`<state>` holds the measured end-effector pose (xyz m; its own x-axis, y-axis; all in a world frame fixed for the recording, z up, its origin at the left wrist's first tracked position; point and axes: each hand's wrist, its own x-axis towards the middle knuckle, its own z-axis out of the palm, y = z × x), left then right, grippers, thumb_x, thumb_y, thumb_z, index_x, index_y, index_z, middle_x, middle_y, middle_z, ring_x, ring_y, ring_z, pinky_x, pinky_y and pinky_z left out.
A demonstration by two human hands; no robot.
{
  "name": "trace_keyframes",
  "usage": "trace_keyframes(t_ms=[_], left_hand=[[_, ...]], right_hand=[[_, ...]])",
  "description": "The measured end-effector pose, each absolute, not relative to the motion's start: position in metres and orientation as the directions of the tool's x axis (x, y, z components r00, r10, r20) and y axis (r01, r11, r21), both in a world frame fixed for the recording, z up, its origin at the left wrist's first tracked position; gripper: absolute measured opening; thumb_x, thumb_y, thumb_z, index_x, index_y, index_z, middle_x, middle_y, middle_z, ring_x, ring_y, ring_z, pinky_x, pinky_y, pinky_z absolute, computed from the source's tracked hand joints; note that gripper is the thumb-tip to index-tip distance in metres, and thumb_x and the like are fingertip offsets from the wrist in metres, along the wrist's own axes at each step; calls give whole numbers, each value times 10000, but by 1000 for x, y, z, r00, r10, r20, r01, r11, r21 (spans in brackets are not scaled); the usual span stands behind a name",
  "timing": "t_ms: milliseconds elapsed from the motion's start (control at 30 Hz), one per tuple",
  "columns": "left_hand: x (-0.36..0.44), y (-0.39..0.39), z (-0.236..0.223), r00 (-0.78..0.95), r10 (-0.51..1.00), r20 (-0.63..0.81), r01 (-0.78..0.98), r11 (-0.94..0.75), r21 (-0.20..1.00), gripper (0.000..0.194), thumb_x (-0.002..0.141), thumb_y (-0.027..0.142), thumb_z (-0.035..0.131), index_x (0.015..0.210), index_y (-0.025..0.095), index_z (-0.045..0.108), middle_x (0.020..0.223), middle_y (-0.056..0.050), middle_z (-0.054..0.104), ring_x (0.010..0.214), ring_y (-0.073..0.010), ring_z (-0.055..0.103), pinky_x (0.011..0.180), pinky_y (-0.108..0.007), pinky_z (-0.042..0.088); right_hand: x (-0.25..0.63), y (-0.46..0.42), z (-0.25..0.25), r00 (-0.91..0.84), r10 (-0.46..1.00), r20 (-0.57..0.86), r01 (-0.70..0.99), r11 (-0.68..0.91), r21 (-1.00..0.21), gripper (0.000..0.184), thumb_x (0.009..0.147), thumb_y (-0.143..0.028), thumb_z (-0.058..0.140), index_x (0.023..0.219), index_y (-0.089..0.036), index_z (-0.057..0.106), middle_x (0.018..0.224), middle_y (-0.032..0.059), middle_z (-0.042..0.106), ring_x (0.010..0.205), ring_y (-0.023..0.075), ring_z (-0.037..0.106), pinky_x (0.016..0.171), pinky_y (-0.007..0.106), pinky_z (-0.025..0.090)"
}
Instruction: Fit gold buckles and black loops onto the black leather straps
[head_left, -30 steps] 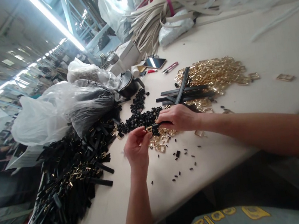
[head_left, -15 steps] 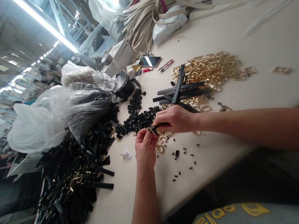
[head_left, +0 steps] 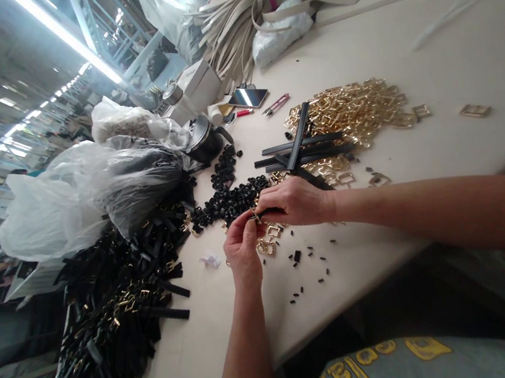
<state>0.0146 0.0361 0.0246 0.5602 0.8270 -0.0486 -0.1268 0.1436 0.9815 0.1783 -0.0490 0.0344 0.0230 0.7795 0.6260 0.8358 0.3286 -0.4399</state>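
My left hand (head_left: 243,248) pinches a small gold buckle (head_left: 256,218) at the end of a black strap. My right hand (head_left: 293,200) is closed round that black strap (head_left: 273,211), its fingertips meeting the left ones at the buckle. How the strap passes through the buckle is hidden by the fingers. Just beyond the hands lies a heap of small black loops (head_left: 230,204). Several loose gold buckles (head_left: 267,248) lie under and beside the hands. Flat black straps (head_left: 299,137) lie crossed behind my right hand, next to a pile of gold buckles (head_left: 355,109).
Finished-looking black straps with buckles (head_left: 130,298) are heaped along the left edge. Plastic bags (head_left: 66,193), a dark lidded mug (head_left: 203,138), a phone (head_left: 248,97) and pink thread snips (head_left: 276,105) stand or lie behind. Small black bits (head_left: 297,256) are scattered near the front edge.
Both hands stay together at the buckle, with the left fingers slightly shifted round it. The whole view has moved a little, so things appear slightly higher and further left.
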Motion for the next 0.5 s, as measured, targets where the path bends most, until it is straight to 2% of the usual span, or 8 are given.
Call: trace_keyframes(t_ms=[133, 333, 500], left_hand=[[19, 34, 24, 574, 811, -112, -146, 236, 961, 373, 623, 357, 848, 920, 186, 703, 849, -20, 726, 660, -90, 656, 661, -216, 526], [25, 33, 21, 537, 820, -198, -234, 370, 899, 372, 559, 286, 877, 793, 190, 604, 724, 47, 660, 616, -57, 623, 661, -189, 508], [24, 37, 19, 588, 751, -302, -160, 474, 866, 410, 514, 301, 892, 758, 186, 583, 712, 38, 667, 631, -70, 641, 611, -169, 500]], right_hand=[[177, -50, 36, 15, 779, 627, 868, 301, -395, 180, 923, -283, 533, 879, -168, 664, 813, 26, 677, 690, 125, 590, 605, 237, 358], [173, -51, 37, -57, 798, 600, 953, 223, -205, 296, 979, -307, 437, 835, -159, 649, 767, 27, 640, 624, 112, 512, 558, 259, 257], [174, -51, 39, -117, 803, 584, 968, 224, -114, 284, 983, -267, 429, 807, -157, 624, 734, 15, 608, 620, 110, 491, 554, 267, 241]])
